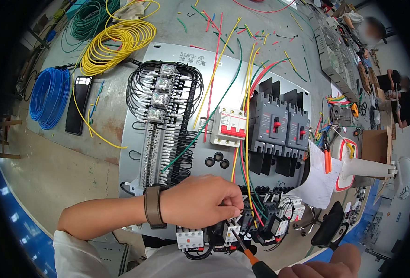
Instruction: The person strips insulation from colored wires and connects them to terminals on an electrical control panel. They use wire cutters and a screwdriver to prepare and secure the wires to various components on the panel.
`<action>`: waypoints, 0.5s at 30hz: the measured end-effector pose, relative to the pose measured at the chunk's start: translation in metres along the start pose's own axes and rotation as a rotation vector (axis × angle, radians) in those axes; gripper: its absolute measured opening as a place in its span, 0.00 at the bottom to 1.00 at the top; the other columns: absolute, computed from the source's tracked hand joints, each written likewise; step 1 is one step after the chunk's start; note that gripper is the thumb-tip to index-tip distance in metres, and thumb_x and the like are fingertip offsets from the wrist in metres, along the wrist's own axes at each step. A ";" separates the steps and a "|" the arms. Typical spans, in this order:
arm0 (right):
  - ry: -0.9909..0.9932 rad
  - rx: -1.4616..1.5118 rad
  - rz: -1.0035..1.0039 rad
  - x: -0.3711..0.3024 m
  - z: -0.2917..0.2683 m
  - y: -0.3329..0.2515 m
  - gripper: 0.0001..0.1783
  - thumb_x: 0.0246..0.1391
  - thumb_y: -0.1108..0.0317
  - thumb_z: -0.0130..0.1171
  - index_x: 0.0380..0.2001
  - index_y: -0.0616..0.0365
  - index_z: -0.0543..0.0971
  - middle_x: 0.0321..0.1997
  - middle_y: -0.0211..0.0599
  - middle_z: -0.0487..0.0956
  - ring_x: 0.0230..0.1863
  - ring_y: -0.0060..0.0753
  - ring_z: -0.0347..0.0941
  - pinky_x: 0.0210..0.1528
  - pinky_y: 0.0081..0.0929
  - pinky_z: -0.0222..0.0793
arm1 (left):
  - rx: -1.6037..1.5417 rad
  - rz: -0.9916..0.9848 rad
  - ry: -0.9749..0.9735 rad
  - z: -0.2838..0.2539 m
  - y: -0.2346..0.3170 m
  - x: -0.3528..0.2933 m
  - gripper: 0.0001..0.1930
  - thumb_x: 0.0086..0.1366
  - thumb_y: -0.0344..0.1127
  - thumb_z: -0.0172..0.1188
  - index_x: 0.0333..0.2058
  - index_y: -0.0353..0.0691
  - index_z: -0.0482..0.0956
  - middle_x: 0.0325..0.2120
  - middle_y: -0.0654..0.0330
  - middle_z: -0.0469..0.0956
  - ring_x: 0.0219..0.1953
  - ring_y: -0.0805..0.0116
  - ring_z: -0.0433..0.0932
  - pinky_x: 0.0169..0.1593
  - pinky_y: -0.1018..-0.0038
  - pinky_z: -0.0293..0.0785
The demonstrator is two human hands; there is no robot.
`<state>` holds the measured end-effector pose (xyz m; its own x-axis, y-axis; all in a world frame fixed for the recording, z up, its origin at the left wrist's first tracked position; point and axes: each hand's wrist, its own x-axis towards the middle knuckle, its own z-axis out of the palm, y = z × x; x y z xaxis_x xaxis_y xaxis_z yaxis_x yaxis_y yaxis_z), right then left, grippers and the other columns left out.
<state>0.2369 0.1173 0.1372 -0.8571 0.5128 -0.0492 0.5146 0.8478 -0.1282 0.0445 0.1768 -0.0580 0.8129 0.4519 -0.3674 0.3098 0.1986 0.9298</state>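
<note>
Left hand (pixel 200 201): fingertips pinched; contents indeterminable.
Right hand (pixel 332 266): gripping screwdriver (pixel 249 255).
Screwdriver position: blade at white contactor module (pixel 227 235).
Slip hazard: tilted blade may skid, nicking wires (pixel 246 157).

an electrical workshop, by the look of it: beyond the left hand (pixel 202 199), a metal plate (pixel 130 171) carries breakers (pixel 263 123) and relays (pixel 160 99). past that, wire scraps (pixel 182 24) litter a bench (pixel 163 34), with yellow (pixel 133 34), green (pixel 93 18) and blue coils (pixel 61 99) to its left. a screwdriver (pixel 260 266) is by the right hand (pixel 328 266); co-workers (pixel 406 106) stand far off, up to the right.
</note>
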 end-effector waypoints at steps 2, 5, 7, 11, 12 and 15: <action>-0.033 0.080 -0.064 -0.002 -0.002 0.005 0.12 0.50 0.68 0.62 0.38 0.53 0.74 0.30 0.35 0.79 0.20 0.27 0.70 0.21 0.29 0.66 | -0.013 -0.005 0.000 0.001 0.001 0.001 0.10 0.66 0.40 0.62 0.37 0.40 0.83 0.31 0.58 0.85 0.36 0.61 0.84 0.40 0.66 0.77; -0.128 0.216 -0.195 -0.001 -0.006 0.017 0.13 0.48 0.68 0.63 0.38 0.53 0.75 0.39 0.39 0.80 0.26 0.28 0.74 0.26 0.24 0.68 | -0.008 0.022 0.023 0.000 -0.002 0.001 0.09 0.66 0.39 0.62 0.37 0.40 0.83 0.30 0.58 0.85 0.36 0.59 0.84 0.39 0.65 0.76; -0.137 0.265 -0.112 0.002 -0.006 0.021 0.13 0.48 0.67 0.63 0.38 0.53 0.76 0.44 0.42 0.81 0.30 0.28 0.75 0.30 0.20 0.70 | 0.010 0.025 0.016 0.000 -0.004 0.000 0.09 0.68 0.39 0.63 0.40 0.41 0.83 0.30 0.60 0.85 0.33 0.64 0.84 0.38 0.68 0.76; -0.200 0.348 -0.277 0.006 -0.008 0.035 0.11 0.51 0.67 0.61 0.38 0.55 0.77 0.45 0.41 0.81 0.30 0.27 0.74 0.31 0.19 0.70 | -0.008 0.053 0.026 0.001 -0.009 0.000 0.08 0.68 0.38 0.63 0.41 0.42 0.83 0.29 0.61 0.84 0.32 0.65 0.84 0.36 0.69 0.75; -0.175 0.380 -0.313 0.005 -0.004 0.040 0.10 0.52 0.67 0.61 0.38 0.55 0.77 0.45 0.40 0.81 0.29 0.27 0.73 0.31 0.19 0.70 | -0.006 0.054 0.017 0.000 -0.009 0.000 0.08 0.68 0.38 0.63 0.40 0.42 0.83 0.30 0.61 0.84 0.32 0.64 0.84 0.36 0.68 0.75; 0.023 0.341 -0.453 0.005 0.017 0.049 0.08 0.55 0.66 0.59 0.37 0.55 0.78 0.44 0.37 0.82 0.26 0.25 0.71 0.29 0.20 0.67 | 0.002 0.035 -0.020 -0.002 -0.008 0.002 0.08 0.68 0.39 0.62 0.40 0.43 0.83 0.30 0.61 0.85 0.32 0.63 0.84 0.36 0.68 0.75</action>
<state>0.2572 0.1597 0.1139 -0.9878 0.1141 0.1061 0.0556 0.8942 -0.4441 0.0425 0.1775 -0.0664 0.8330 0.4412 -0.3340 0.2816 0.1816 0.9422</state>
